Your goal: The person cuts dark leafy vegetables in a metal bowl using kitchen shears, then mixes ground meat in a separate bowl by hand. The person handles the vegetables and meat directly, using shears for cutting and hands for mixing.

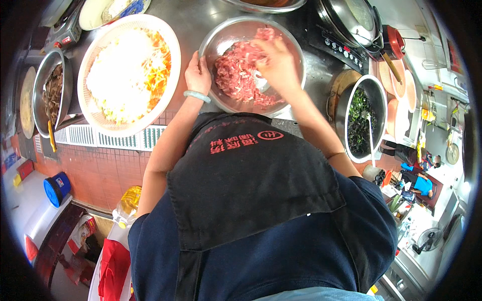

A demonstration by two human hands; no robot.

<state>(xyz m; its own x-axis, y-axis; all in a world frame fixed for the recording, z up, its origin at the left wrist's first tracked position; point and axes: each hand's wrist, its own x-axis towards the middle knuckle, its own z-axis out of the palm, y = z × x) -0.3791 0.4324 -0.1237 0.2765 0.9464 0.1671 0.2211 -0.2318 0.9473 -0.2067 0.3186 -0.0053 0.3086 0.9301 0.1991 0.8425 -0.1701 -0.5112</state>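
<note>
A stainless steel bowl [211, 34] stands on the metal worktop in front of me, holding sliced raw meat [235, 71]. My left hand [198, 75], with a pale bangle at the wrist, grips the bowl's left rim. Inside the bowl's right side, my right hand [276, 62] is blurred by motion, its fingers curled around some of the meat. More meat shows just beyond those fingers. Left of the bowl sits a large pale plastic colander [174, 81] of shredded orange and pale food, partly overexposed.
On the right stands a metal pot [381, 98] of dark leafy greens with a ladle [369, 131], near an induction cooker [342, 49]. A metal basin [67, 79] of brown food is far left. Behind me is an oil bottle [130, 201]. Two people [421, 184] are at far right.
</note>
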